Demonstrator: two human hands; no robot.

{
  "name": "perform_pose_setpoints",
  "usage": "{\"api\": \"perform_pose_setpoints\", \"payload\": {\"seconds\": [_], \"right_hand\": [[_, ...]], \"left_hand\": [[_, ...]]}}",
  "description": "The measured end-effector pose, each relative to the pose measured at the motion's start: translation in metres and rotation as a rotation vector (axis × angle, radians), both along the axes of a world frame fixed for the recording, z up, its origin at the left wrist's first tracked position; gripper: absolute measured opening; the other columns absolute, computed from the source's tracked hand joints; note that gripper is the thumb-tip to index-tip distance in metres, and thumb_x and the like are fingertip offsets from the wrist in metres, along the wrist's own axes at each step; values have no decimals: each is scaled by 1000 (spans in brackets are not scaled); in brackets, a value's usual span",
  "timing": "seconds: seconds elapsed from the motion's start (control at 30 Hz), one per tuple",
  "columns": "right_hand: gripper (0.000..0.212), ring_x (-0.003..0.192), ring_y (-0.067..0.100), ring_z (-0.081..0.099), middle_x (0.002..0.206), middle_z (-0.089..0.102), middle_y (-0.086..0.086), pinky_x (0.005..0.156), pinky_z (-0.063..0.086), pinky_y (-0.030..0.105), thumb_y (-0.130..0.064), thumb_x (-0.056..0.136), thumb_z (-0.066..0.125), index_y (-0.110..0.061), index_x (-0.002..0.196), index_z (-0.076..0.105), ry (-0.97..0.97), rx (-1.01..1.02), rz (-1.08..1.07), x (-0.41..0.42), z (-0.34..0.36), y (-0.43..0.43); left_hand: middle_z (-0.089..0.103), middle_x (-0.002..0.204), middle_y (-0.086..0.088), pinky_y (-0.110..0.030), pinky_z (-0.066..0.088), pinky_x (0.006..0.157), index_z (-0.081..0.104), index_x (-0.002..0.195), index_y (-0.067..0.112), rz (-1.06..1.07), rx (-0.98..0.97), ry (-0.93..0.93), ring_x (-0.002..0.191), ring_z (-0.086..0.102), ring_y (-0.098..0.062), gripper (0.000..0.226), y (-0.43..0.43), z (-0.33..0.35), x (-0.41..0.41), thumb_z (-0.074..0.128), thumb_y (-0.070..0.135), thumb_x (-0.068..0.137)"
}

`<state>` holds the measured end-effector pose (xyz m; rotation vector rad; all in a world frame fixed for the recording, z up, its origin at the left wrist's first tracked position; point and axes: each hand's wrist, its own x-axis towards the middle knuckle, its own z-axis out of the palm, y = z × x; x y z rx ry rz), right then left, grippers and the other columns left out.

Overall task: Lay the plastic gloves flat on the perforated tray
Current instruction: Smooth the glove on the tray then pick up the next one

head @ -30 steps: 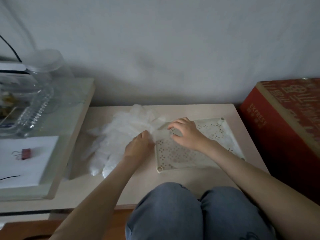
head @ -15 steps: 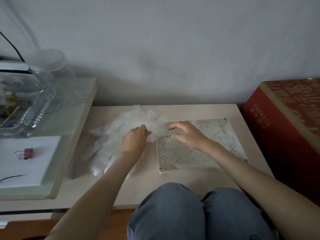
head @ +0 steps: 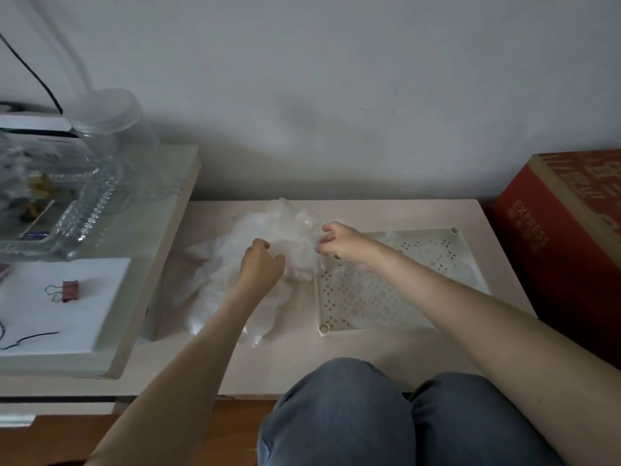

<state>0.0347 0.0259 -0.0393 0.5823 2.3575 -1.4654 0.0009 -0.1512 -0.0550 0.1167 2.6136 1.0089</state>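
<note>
A crumpled heap of clear plastic gloves (head: 235,280) lies on the low beige table (head: 386,358), just left of the white perforated tray (head: 386,290). My left hand (head: 260,264) sits on top of the heap with its fingers curled into the plastic. My right hand (head: 341,243) is at the heap's right edge, over the tray's far left corner, pinching a bunched part of the gloves. The tray's holes show bare across most of its surface.
A raised side table (head: 151,264) at the left carries a glass dish (head: 67,213), a clear jar (head: 107,122), white paper and a red binder clip (head: 69,290). A red cardboard box (head: 564,237) stands right of the table. My knees (head: 386,415) are at its front edge.
My right hand has moved left off the tray to the heap and now pinches the plastic. My left hand has shifted up onto the heap.
</note>
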Motion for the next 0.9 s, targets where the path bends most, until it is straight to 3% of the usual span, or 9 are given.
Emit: {"api": "perform_pose_setpoints", "payload": {"seconds": [0.17, 0.3, 0.37, 0.43, 0.53, 0.6, 0.67, 0.77, 0.9], "right_hand": [[58, 111, 24, 56, 127, 55, 10, 83, 44, 27, -11, 85, 68, -7, 138, 45, -29, 25, 45, -20, -9, -21], [45, 80, 12, 52, 91, 52, -4, 64, 39, 19, -10, 86, 63, -16, 129, 53, 121, 94, 136, -17, -2, -31], [35, 71, 7, 48, 81, 49, -7, 64, 38, 21, -11, 88, 60, -16, 123, 57, 144, 51, 221, -14, 3, -36], [28, 74, 7, 49, 83, 50, -6, 69, 38, 22, -10, 89, 57, -13, 117, 61, 132, 10, 279, -12, 7, -42], [32, 108, 15, 46, 111, 46, 1, 88, 36, 22, -14, 89, 55, -25, 116, 66, 97, 35, 259, -12, 6, -45], [28, 117, 19, 43, 119, 44, 5, 95, 36, 25, -23, 90, 57, -24, 117, 65, 105, 178, 277, -13, 2, -43], [33, 110, 21, 50, 112, 47, 4, 89, 40, 26, -36, 90, 61, -18, 118, 64, 134, 272, 305, -12, -1, -44], [48, 93, 19, 56, 100, 53, 1, 76, 43, 25, -49, 83, 67, -13, 115, 62, 170, 204, 280, -12, -1, -50], [35, 58, 10, 47, 67, 51, -3, 47, 33, 13, -42, 90, 61, -16, 69, 49, 233, 163, 196, -13, 3, -60]], "left_hand": [[49, 129, -8, -34, 45, 89, 37, 138, 10, 127, 190, -205, 112, 52, -26, 61, 3, 0, -5, 58, 41, 90], [58, 112, -5, -42, 52, 91, 48, 120, 14, 207, 390, -292, 101, 59, -22, 83, 6, 5, -7, 56, 77, 67], [59, 101, -5, -38, 52, 84, 52, 109, 12, 224, 427, -276, 88, 59, -19, 65, 9, 4, -7, 58, 69, 78], [62, 94, -8, -39, 54, 81, 60, 97, 9, 328, 480, -250, 78, 58, -20, 39, 10, 3, -10, 57, 47, 91], [64, 108, -12, -34, 57, 81, 56, 119, 3, 466, 517, -320, 83, 63, -19, 28, 7, 8, -10, 50, 21, 98], [67, 104, -13, -32, 58, 72, 59, 111, 3, 549, 584, -319, 80, 66, -20, 23, 1, 8, -8, 48, 19, 98], [69, 96, -18, -28, 56, 58, 62, 93, 4, 546, 674, -300, 72, 68, -20, 24, -8, 11, -7, 49, 23, 99], [68, 75, -10, -22, 53, 50, 64, 91, 5, 495, 740, -330, 62, 67, -16, 31, -16, 17, -2, 52, 32, 98], [69, 61, -2, -21, 54, 54, 64, 83, 4, 341, 847, -359, 55, 67, -10, 27, -17, 25, 4, 53, 23, 98]]}}
